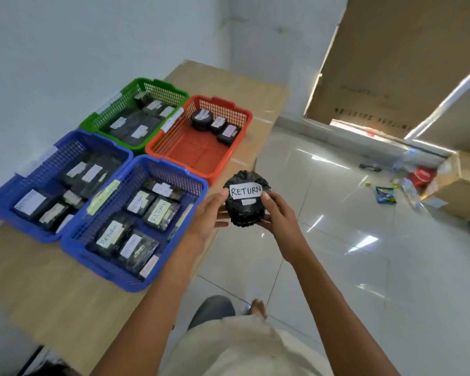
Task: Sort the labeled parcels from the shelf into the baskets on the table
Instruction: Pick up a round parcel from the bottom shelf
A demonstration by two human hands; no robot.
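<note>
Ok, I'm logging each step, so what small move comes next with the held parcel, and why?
Probably carry the round parcel left and lower it into the near blue basket. Its label reads RETURN, as do parcels in that basket; the left hand and right hand hold it just beside its rim.

free room, seemingly, in orange basket (194,154)
</note>
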